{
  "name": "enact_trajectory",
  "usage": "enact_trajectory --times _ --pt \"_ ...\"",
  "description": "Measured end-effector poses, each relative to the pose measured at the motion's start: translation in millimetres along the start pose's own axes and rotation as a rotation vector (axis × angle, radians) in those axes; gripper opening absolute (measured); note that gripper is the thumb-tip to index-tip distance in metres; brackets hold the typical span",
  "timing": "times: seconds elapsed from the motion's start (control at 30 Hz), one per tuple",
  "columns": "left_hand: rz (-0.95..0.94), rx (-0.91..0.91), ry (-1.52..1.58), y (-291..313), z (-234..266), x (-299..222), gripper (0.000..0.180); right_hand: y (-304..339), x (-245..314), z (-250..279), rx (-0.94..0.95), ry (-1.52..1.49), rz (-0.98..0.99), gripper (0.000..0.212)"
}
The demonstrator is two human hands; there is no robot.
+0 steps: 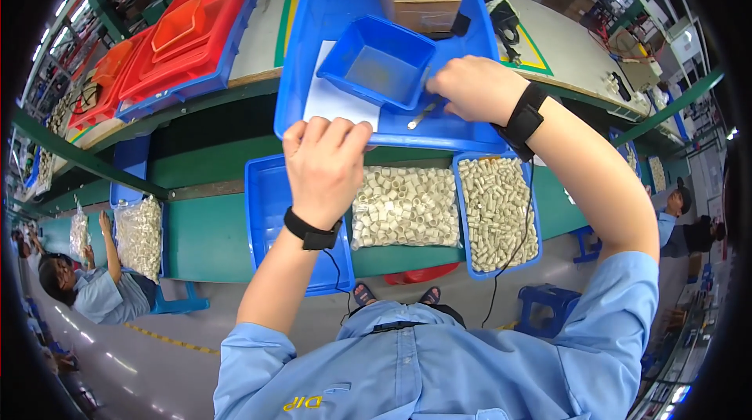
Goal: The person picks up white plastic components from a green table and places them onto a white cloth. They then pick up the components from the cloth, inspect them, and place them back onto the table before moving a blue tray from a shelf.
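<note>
My left hand (325, 165) is closed over the front rim of a large blue tray (309, 44), fingers curled across the edge. Inside that tray, my right hand (474, 90) has its fingers bent in beside a small blue bin (376, 64); whatever they hold is hidden. The bin sits tilted over a white sheet (325, 107). Close to the right fingertips lies a small pale metal piece (421, 116). Behind the bin stands an open cardboard box (427, 14) of thin brownish pieces. Black corded straps circle both wrists.
Below the tray, a clear bag of white ring-shaped parts (405, 209) lies between a blue tray (262, 212) and a blue bin of small pale parts (501, 216). Red trays (192, 28) are stacked at the upper left. A co-worker (102, 287) sits at the left.
</note>
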State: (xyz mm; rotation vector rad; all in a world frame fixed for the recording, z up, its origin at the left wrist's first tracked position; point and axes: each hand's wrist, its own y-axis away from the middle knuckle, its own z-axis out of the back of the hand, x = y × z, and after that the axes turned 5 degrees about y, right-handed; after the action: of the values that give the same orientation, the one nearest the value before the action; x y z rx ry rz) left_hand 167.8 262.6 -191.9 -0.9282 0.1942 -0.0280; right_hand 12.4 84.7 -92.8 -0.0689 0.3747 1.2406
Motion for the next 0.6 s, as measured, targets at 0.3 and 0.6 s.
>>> enact_trajectory --times 0.3,0.6 --pt "0.002 -0.071 -0.005 10 -3 0 0.022 -16 24 5 0.207 0.242 0.192 0.013" --pt "-0.018 -0.052 0.087 -26 11 -4 0.024 73 -42 79 -0.318 -0.653 -0.037 0.018"
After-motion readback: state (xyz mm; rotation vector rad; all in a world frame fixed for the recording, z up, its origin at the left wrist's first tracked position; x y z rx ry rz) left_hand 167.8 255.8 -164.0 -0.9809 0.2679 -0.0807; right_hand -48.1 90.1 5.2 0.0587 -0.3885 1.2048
